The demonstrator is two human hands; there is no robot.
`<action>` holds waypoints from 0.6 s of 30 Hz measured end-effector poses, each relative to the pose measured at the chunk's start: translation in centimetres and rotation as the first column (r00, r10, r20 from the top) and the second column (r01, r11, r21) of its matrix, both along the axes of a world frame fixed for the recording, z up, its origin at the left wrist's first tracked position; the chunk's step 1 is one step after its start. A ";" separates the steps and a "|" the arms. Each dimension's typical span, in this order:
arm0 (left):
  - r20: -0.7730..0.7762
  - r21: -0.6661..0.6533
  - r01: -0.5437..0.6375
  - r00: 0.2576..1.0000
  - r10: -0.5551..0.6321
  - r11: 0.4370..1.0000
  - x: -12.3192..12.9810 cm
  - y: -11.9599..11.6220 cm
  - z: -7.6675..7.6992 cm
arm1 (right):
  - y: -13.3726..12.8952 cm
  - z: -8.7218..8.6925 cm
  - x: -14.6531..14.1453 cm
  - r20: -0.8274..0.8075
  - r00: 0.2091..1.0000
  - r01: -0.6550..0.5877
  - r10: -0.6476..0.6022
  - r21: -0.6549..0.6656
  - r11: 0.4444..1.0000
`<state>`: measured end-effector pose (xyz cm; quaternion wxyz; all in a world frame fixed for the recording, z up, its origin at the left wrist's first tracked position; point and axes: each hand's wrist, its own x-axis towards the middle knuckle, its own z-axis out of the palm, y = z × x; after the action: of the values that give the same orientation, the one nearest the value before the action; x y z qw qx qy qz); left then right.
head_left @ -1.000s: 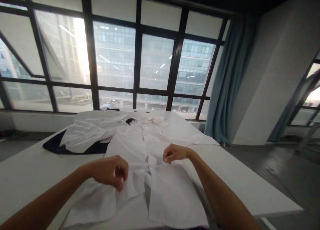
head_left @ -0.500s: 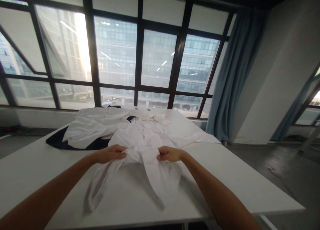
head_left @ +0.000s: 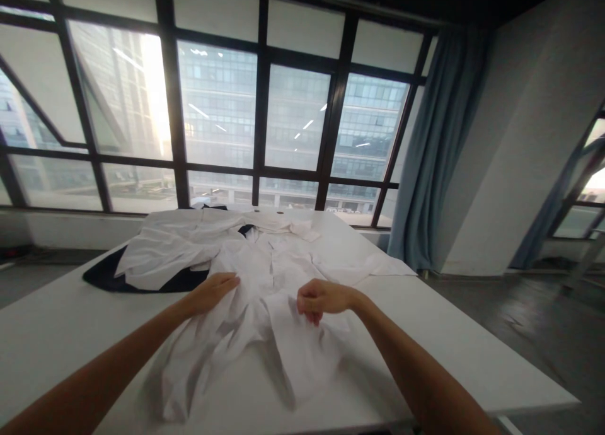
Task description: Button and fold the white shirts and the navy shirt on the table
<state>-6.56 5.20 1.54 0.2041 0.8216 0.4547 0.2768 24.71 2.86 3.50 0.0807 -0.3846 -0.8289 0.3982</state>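
A white shirt lies crumpled across the middle of the table, its lower edge and loose folds spread toward me. My left hand rests against the shirt's left side, fingers stretched out and close together; its fingertips touch the cloth. On the other side, my right hand has its fingers curled in a pinch at a strip of the shirt near the lower edge. The fold between those fingers is partly hidden.
Another white garment lies over a dark cloth at the back left of the white table. Framed windows stand behind the table, with a blue curtain at the right.
The shirt's lower part has sunk and spread out on the table. My left hand's pinch has loosened to straighter fingers; the right hand's fingers have curled lower on the cloth.
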 end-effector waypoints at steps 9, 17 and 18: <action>-0.502 0.017 0.002 0.865 0.007 1.000 1.1 -9.6 -0.3 | -7.1 -2.2 -3.2 0.465 0.885 -0.213 -0.032 0.464 0.860; -0.434 0.054 -0.035 0.899 0.055 0.998 -0.8 -9.7 2.7 | -4.6 1.9 4.3 0.100 0.973 0.119 -0.207 0.553 0.825; -0.394 0.093 -0.044 0.916 0.078 0.995 -1.1 -9.9 3.8 | -4.8 2.8 5.4 0.009 0.977 0.175 -0.213 0.537 0.825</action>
<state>-7.64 -4.73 5.39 0.0651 0.8537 0.5003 0.1291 30.11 -1.91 6.34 0.1960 -0.4425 -0.8656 0.1286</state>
